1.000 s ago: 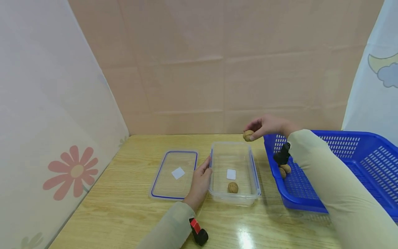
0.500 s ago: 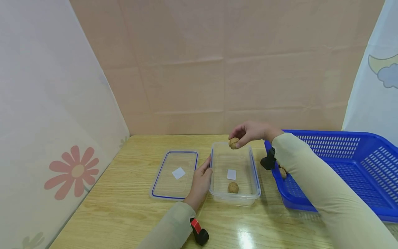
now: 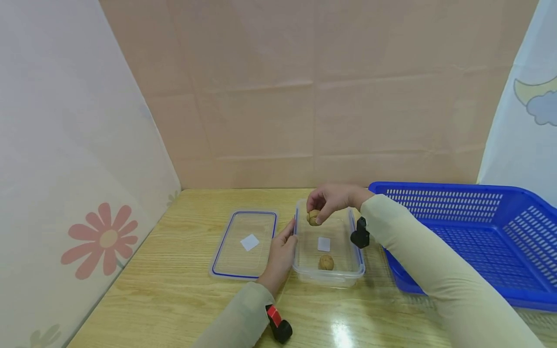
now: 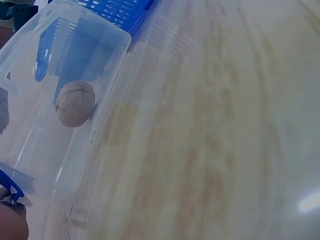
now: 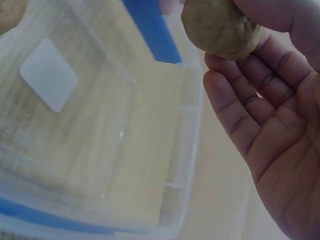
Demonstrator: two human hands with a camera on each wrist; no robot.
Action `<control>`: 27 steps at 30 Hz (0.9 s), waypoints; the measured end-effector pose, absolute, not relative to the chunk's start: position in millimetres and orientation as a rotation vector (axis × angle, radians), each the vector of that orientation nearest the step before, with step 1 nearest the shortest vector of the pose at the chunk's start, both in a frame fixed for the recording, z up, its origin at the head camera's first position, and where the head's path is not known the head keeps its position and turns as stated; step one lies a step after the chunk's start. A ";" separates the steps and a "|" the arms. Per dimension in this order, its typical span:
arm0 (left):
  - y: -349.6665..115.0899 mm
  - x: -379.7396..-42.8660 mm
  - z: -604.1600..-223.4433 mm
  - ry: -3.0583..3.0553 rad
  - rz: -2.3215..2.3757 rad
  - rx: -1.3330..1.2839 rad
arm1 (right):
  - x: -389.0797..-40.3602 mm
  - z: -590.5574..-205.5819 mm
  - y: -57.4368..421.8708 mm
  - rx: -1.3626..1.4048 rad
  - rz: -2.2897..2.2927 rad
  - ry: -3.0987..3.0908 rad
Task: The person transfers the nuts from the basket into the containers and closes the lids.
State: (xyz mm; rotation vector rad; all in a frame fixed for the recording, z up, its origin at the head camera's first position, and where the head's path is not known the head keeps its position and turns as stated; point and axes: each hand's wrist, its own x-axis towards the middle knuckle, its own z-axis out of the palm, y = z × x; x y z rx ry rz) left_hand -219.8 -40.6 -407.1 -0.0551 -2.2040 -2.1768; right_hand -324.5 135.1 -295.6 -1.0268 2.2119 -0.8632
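Pale wall with a pink flower stands at the far left; next to it, a creased tan backdrop rises behind a wooden table. Flat on the table lies a clear lid, edged in blue, with a white square on it. Just right of the lid, the left hand touches the left side of a clear box; whether it grips or only rests there, I cannot tell. One walnut sits inside, near the front end. Over the far left part of the box, the right hand pinches another walnut between thumb and fingers. Right of the box stands a blue basket, then a white wall with a moon and cloud.
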 end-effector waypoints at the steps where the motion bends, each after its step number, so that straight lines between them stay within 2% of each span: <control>1: -40.4 -219.8 -407.0 -2.206 -2.172 -0.058 | -324.3 -297.7 134.1 -1.033 -0.851 2.206; 13: -38.9 -218.0 -404.4 -2.202 -2.186 -0.067 | -319.5 -319.4 122.6 -0.964 -0.631 2.214; 21: -38.2 -204.6 -380.7 -2.222 -2.184 -0.049 | -317.8 -323.6 117.8 -0.951 -0.596 2.219; 27: -38.6 -214.5 -397.3 -2.195 -2.179 -0.069 | -317.9 -321.6 119.5 -0.977 -0.622 2.234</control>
